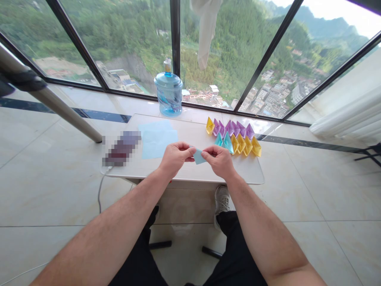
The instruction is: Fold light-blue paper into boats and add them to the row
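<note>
A small folded piece of light blue paper is held up above the table's front part. My left hand pinches its left edge between thumb and fingers. On the opposite side, my right hand grips the right edge the same way. Flat sheets of light blue paper lie behind and left of my left hand. Beyond my right hand stand folded paper boats in two rows: purple boats, yellow boats and teal boats.
The small white table has a blurred-out device with a cable at its left. A blue water jug stands behind the table, by the window. A slanted pole rises at the left. My feet are below the table.
</note>
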### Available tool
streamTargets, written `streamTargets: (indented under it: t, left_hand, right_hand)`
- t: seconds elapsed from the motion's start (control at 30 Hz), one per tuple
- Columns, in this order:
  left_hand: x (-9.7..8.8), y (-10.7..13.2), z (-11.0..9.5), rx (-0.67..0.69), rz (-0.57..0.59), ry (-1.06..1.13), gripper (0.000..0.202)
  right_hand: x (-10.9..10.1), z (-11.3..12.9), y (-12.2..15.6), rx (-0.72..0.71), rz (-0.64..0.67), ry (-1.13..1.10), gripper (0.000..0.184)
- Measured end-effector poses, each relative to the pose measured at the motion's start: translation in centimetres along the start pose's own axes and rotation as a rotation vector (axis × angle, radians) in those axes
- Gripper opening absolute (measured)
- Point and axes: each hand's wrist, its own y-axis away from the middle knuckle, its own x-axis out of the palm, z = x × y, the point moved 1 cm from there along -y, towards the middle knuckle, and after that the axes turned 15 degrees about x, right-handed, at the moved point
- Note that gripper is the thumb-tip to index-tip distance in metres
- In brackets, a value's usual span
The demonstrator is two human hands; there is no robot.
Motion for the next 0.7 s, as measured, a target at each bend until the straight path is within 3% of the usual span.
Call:
streamTargets:
  t: [0.7]
  left_hand:
    - [0.16, 0.23, -0.06, 0.036, -0.008, 0.029, 0.035]
  right_hand:
    - [0.43, 0.4, 0.3, -0.016, 0.072, -0.029, 0.017]
